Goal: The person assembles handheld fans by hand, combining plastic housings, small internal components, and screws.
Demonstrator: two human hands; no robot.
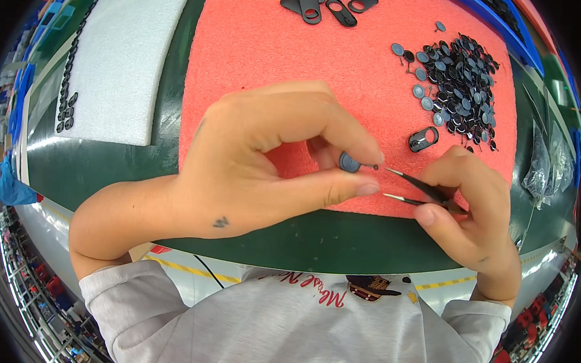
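My left hand (266, 147) is closed over the near part of the red foam mat, holding a small round grey-blue disc part with a thin stem (349, 162) among its fingers. The stem's end points right, just past the fingertips. In my right hand (470, 204) is a pair of black tweezers (428, 189) with pale tips, gripped between thumb and fingers. The tips stand apart, a little right of the stem, with nothing seen between them. Just beyond my right hand lies a black oblong part with an oval hole (423, 140).
A heap of small disc parts (463, 85) covers the right of the red foam mat (244, 54). Several black oblong plates (329, 3) lie at its far side. White foam (129, 55) at left has small black parts along its edge. Clear plastic bags (544, 168) lie far right.
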